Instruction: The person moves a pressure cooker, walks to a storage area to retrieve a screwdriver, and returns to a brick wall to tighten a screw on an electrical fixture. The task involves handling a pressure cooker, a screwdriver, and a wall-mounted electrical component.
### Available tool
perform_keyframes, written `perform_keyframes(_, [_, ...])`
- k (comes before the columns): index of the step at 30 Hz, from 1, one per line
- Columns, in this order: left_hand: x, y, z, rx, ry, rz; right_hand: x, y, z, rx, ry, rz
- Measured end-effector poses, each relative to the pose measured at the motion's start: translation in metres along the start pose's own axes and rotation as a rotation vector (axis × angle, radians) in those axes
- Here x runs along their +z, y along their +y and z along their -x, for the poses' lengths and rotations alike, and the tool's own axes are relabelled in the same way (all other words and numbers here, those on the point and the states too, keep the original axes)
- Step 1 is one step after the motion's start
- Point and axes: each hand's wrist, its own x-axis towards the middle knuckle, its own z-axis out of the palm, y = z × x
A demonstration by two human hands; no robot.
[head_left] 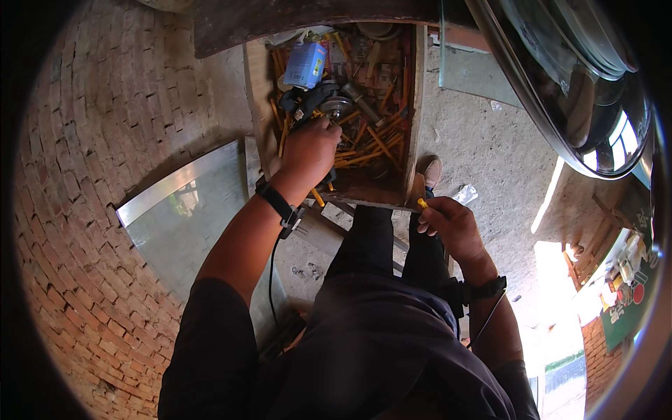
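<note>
An open wooden drawer [418, 98] holds a jumble of yellow sticks [381, 143], a blue box [306, 65], a round metal part [337, 106], a grey metal cylinder [360, 103] and a dark cloth-like or cable-like item [315, 96]. My left hand [313, 155] reaches in over the left side, fingers curled down beside the round metal part; what they grip is hidden. At the drawer's front right corner, my right hand [451, 225] pinches a small yellow piece [422, 203] between thumb and finger.
A dark tabletop edge [336, 24] overhangs the drawer's far end. Glass panes [203, 210] lean at the left by a brick wall [105, 175]. Large curved glass or mirror pieces [588, 91] stand at the right. My shoe [432, 170] rests on the concrete floor [465, 136].
</note>
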Motion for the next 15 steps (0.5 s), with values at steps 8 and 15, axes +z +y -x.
perform_keyframes(8, [0.022, 0.011, -0.011, -0.053, 0.081, -0.078, 0.0, 0.001, 0.001, 0.018, 0.021, -0.021])
perform_keyframes(15, [0.028, 0.019, -0.014, -0.067, 0.092, -0.105, 0.004, 0.002, -0.001, 0.014, 0.032, -0.126])
